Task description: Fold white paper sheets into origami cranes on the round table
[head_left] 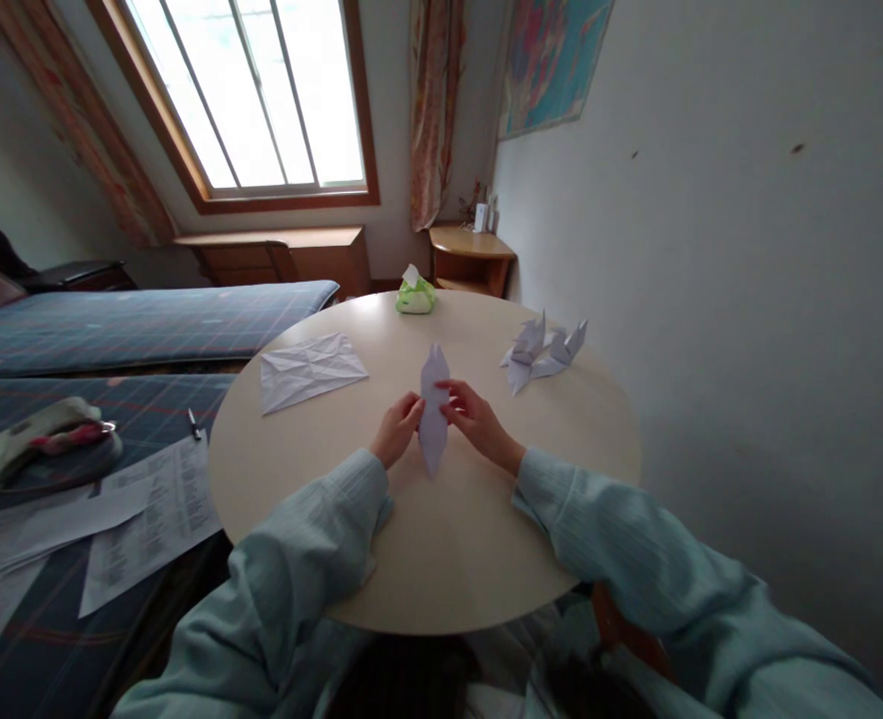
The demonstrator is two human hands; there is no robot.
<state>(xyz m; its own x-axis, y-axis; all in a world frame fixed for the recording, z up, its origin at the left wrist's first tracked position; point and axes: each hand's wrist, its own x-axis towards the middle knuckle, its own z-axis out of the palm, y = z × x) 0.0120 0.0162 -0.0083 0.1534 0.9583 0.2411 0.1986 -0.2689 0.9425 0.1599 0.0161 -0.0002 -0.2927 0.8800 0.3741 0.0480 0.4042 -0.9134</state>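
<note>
In the head view, a green tissue pack point(416, 300) is seen near the far edge of the table point(478, 559) — a white tissue point(411, 274) is left poking from its top. On the bed point(149, 399), a pouch point(3, 449) is laid; its contents cannot be made out. The folded paper point(434, 439), pointed at both ends, is held over the table's middle. Its left edge is pinched by the left hand point(399, 427), fingers nearly closed; its right side is grasped by the right hand point(478, 419) — index finger and thumb slightly parted along it.
</note>
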